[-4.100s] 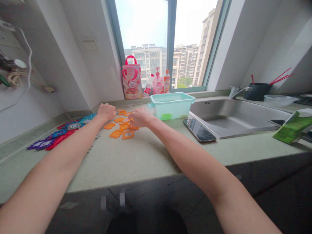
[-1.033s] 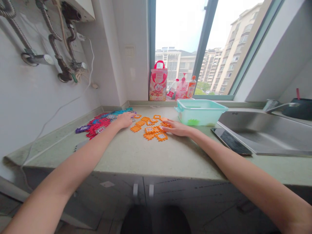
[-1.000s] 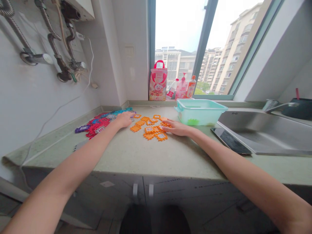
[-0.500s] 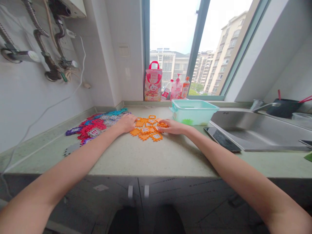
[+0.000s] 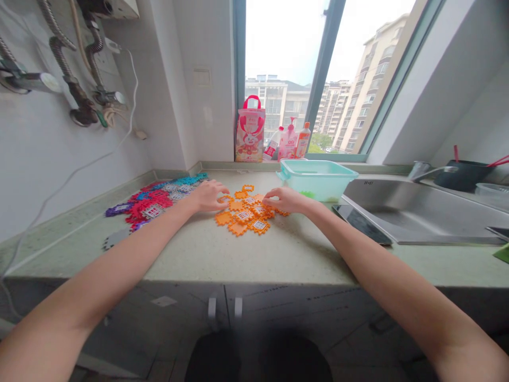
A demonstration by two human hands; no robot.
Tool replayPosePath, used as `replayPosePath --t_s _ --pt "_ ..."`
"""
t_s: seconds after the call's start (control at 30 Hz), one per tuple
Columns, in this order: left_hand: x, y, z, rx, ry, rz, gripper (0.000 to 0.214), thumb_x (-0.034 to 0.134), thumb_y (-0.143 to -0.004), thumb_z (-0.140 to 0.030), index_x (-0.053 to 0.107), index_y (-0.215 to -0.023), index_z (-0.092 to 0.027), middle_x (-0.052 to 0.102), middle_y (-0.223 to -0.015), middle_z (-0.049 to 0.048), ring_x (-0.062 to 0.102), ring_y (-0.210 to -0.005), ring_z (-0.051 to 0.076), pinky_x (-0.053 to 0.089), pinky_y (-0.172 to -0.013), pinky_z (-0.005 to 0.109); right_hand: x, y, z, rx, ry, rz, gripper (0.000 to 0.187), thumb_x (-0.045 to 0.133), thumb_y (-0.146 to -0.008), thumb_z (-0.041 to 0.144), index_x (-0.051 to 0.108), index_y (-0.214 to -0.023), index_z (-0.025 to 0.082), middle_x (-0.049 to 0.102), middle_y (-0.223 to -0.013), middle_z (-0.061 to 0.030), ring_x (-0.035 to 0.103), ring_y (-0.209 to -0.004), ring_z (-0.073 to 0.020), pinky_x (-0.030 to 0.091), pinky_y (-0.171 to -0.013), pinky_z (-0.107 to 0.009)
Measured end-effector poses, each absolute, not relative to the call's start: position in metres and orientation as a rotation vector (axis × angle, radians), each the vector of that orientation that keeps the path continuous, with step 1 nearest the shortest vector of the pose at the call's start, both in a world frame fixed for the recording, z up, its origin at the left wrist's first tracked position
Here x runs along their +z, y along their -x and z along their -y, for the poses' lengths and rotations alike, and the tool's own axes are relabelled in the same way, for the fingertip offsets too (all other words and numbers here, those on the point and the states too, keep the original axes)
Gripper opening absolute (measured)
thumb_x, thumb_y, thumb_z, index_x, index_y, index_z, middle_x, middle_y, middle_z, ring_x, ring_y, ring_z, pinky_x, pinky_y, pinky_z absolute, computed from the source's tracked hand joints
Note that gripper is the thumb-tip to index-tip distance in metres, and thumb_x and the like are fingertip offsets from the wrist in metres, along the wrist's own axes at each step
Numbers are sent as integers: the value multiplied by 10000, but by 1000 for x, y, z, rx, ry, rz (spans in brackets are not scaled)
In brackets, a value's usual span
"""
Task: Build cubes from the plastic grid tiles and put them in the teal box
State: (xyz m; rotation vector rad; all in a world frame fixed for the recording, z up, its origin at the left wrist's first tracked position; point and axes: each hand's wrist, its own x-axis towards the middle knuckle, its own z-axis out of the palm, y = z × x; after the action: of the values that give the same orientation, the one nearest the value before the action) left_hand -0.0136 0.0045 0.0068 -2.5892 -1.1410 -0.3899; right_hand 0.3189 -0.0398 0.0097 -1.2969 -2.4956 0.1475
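Note:
Several orange toothed plastic building tiles (image 5: pixel 244 215), some with white window-like grids, lie in a loose overlapping heap on the counter. At the heap's left edge is my left hand (image 5: pixel 209 196), its fingers curved and the thumb apart, with nothing visible in it. My right hand (image 5: pixel 289 200) hovers over the right side of the heap, fingers bent and parted from the thumb. Part of the heap is hidden under its fingers. Beyond my left forearm spreads a pile of red, blue, purple and grey tiles (image 5: pixel 149 206).
A translucent teal tub (image 5: pixel 324 183) with something green inside stands behind my right hand. Beside it a dark phone (image 5: pixel 361 225) lies along the steel sink (image 5: pixel 429 215). A pink bag (image 5: pixel 250 135) and several bottles line the windowsill.
Both hands have lifted a little off the orange tiles, and their fingers have loosened. The orange heap has shifted slightly to the right, with some tiles now showing beneath my right hand.

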Motion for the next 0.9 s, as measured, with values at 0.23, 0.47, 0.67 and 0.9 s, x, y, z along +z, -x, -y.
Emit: replayPosePath --t_s 0.23,0.47,0.67,0.9 --pt "4 29 -18 -420 2795 1260 559 631 -863 -591 754 -1297 -261 782 -1288 51 711 -1174 269 507 -1026 345 2 -317 37 112 1252 2446 330 546 -1062 268 743 -1321 208 741 -1371 -107 701 -1255 -245 499 -1102 -349" --pt "3 28 -18 -600 2817 1376 608 723 -757 -507 746 -1284 -203 814 -1110 77 759 -978 254 564 -907 338 0 -316 35 177 1333 2459 288 550 -1066 312 792 -1177 203 807 -1202 -89 747 -1086 -232 532 -975 -314" --pt "8 17 -5 -795 2930 1216 499 720 -771 -446 761 -1221 -234 800 -1187 55 736 -1019 237 546 -915 346 15 -314 48 126 1217 2472 282 623 -999 367 796 -1158 210 807 -1194 -78 748 -1070 -249 518 -959 -330" --pt "7 6 6 -614 3187 1242 464 732 -795 -463 771 -1209 -255 776 -1284 51 690 -1198 259 536 -993 372 28 -311 59 175 1210 2610 302 679 -861 244 793 -1141 236 818 -1079 -31 740 -892 -222 522 -861 -307"
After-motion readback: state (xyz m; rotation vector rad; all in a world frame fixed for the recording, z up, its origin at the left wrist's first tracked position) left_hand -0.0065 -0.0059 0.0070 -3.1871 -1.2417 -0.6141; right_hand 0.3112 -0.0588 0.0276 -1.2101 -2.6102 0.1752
